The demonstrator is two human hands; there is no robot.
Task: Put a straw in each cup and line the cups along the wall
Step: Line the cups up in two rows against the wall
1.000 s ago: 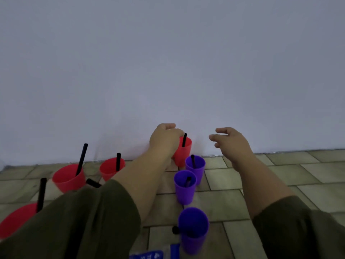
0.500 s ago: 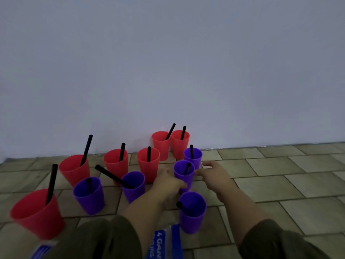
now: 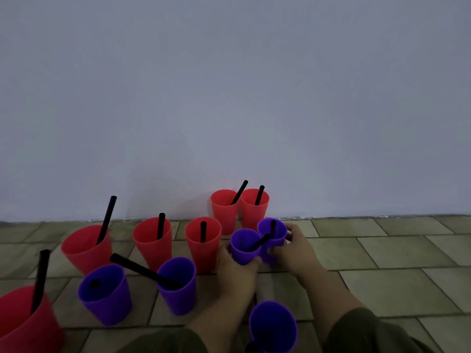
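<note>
My left hand (image 3: 235,271) grips a purple cup (image 3: 244,247) with a black straw (image 3: 260,242) leaning in it. My right hand (image 3: 293,248) grips a second purple cup (image 3: 272,234), which touches the first and holds its own straw. Two red cups (image 3: 224,210) (image 3: 254,207) with straws stand side by side against the wall (image 3: 229,98), just behind my hands. Several more red cups (image 3: 202,243) and purple cups (image 3: 178,286), each with a black straw, stand scattered on the floor to the left.
Another purple cup (image 3: 274,327) stands on the tiled floor (image 3: 382,263) between my forearms, close to me. A large red cup (image 3: 28,324) with a straw fills the bottom left corner. Bare tiles run along the wall to the right.
My left hand let go of the red cup at the wall and drew back. Both hands came down onto the two middle purple cups and now grip them. The view tilted down.
</note>
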